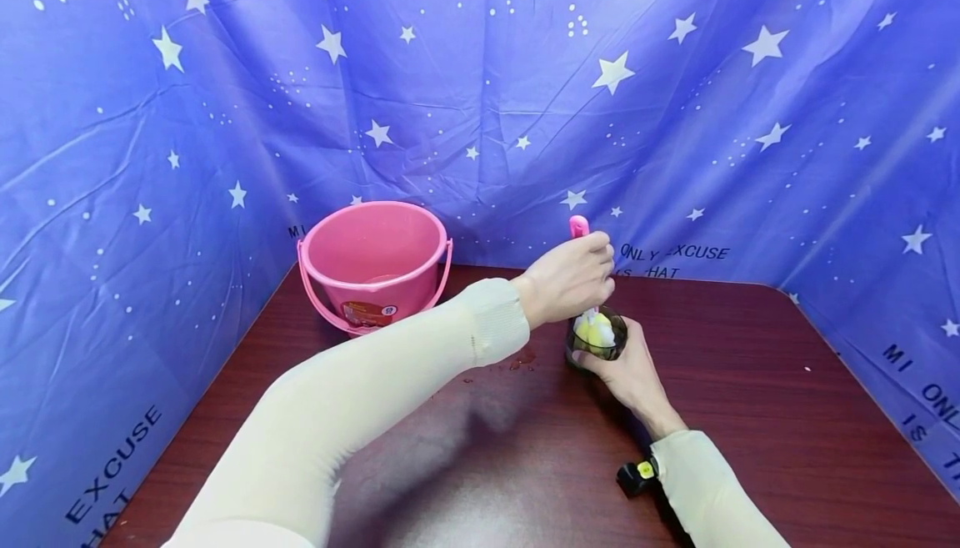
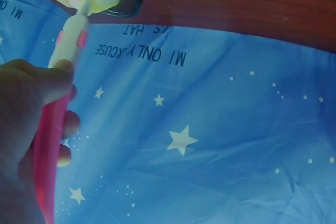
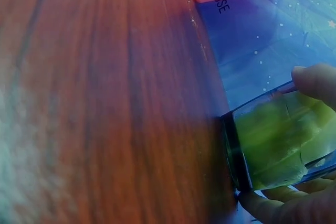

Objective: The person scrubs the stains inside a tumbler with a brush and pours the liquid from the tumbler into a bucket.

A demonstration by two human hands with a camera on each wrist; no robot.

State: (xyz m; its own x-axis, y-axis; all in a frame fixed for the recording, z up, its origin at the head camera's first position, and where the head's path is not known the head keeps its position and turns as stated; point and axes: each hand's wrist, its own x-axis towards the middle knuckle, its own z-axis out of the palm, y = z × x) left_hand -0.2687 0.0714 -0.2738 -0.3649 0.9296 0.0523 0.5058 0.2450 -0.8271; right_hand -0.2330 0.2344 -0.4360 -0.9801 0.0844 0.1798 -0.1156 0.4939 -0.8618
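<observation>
A pink-handled sponge cup brush [image 1: 578, 225] is gripped by my left hand [image 1: 573, 277]. In the left wrist view the thumb lies along the brush's pink and white handle [image 2: 51, 124], with fingers wrapped round behind. Its yellow and white sponge head [image 1: 596, 331] sits inside a dark tinted glass cup [image 1: 572, 349]. My right hand [image 1: 633, 371] holds that cup from the right side. Seen from the right wrist, thumb and fingers clasp opposite sides of the cup [image 3: 268, 148], and the sponge shows greenish through its wall. The cup's contact with the table is unclear.
A pink bucket [image 1: 423, 285] with its handle lowered stands at the back left of the dark red wooden table [image 1: 750, 381]. Water drops [image 1: 522, 359] lie left of the cup. A blue star-patterned cloth [image 1: 480, 98] hangs behind. A black device [image 1: 636, 478] is strapped at the right wrist.
</observation>
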